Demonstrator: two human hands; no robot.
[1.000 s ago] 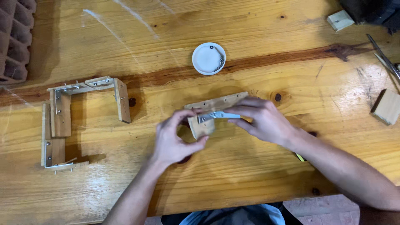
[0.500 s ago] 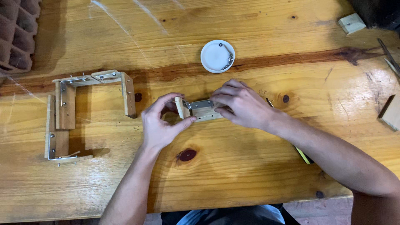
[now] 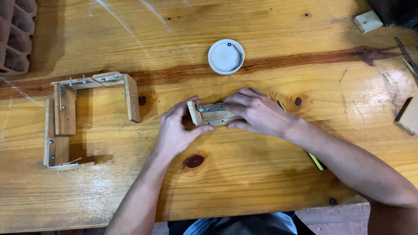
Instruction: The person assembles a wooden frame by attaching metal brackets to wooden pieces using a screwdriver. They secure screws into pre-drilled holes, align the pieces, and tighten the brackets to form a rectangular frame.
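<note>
Both hands hold a small assembly of two wooden blocks point(image 3: 214, 116) joined by a metal corner bracket point(image 3: 211, 107), lying on the wooden table point(image 3: 244, 187). My left hand point(image 3: 177, 130) grips the short upright end block with thumb and fingers. My right hand point(image 3: 257, 112) covers the longer block from the right and presses it down. A screw sticks up at the bracket's left end.
A wooden frame of blocks and metal brackets point(image 3: 69, 114) lies at the left. A white round lid point(image 3: 226, 56) with small hardware sits behind the hands. Wood offcuts lie at the right edge point(image 3: 408, 115) and far right corner point(image 3: 368, 21). A yellow-tipped tool point(image 3: 316, 160) pokes out under my right forearm.
The block assembly has been turned and set flat, and both hands with it have settled slightly nearer the table's middle. The view has shifted a little.
</note>
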